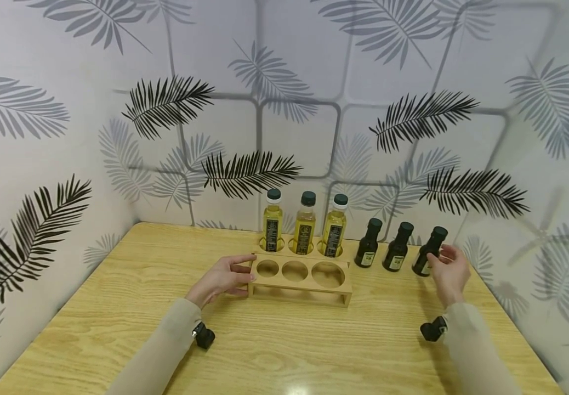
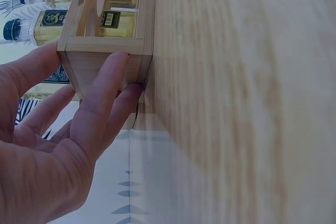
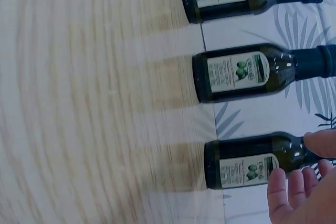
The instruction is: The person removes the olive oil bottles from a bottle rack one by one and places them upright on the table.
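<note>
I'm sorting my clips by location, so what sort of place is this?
Likely a tabletop work corner indoors: a wood-grain table against leaf-patterned walls, with a wooden rack holding bottles of yellow liquid.

Both arms [image 1: 162, 343] outstretched, left hand [image 1: 224, 278] fingers spread, right hand [image 1: 449, 271] pinching.
</note>
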### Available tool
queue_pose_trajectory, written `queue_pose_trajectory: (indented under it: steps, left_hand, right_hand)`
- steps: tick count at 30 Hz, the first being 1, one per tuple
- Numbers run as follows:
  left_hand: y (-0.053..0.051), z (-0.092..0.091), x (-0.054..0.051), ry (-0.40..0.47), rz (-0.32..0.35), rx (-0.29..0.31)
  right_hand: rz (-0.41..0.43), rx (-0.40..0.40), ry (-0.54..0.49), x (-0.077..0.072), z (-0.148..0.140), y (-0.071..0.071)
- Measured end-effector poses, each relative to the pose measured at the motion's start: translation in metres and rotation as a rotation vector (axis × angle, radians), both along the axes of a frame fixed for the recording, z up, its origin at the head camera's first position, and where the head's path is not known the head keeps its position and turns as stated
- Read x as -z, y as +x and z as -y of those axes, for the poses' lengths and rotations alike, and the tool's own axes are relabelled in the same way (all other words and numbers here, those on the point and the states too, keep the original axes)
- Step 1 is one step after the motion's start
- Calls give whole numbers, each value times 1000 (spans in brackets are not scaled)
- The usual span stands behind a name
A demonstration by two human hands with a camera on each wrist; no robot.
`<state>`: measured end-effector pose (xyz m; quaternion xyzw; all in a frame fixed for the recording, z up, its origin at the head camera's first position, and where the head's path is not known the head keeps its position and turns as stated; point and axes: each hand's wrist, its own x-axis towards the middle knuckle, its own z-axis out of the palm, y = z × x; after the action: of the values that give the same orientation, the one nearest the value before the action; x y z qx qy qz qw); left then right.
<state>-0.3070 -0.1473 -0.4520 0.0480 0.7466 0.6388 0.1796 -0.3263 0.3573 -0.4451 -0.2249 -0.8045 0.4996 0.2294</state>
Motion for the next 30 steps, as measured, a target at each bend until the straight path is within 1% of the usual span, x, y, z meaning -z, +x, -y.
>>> queue_pose_trajectory:
  steps: [3, 6, 10, 15, 18, 23, 28, 30]
  left_hand:
    - [-2, 0, -1, -2, -9, 0]
    - [-3, 0, 0, -3, -16, 1]
    - [-2, 0, 1, 2, -17, -1]
    - [-2, 1, 3, 5, -22, -3]
    - [-1, 1, 4, -3, -31, -4]
    - [-1, 1, 4, -8, -34, -6]
    - [-1, 1, 4, -7, -35, -5]
    - [-1, 1, 5, -2, -32, -5]
  right_hand:
    - [-27, 14, -9, -3, 7, 3]
    - [-52, -24, -36, -4, 15, 5]
    - [-73, -108, -82, -2, 28, 6]
    - [-81, -200, -99, 0, 47, 7]
    - [-74, -276, -154, 1, 58, 7]
    - [-60, -414, -258, 3, 76, 3]
    - [-67, -515, -293, 5, 94, -2]
    - [-69, -540, -298, 4, 101, -3]
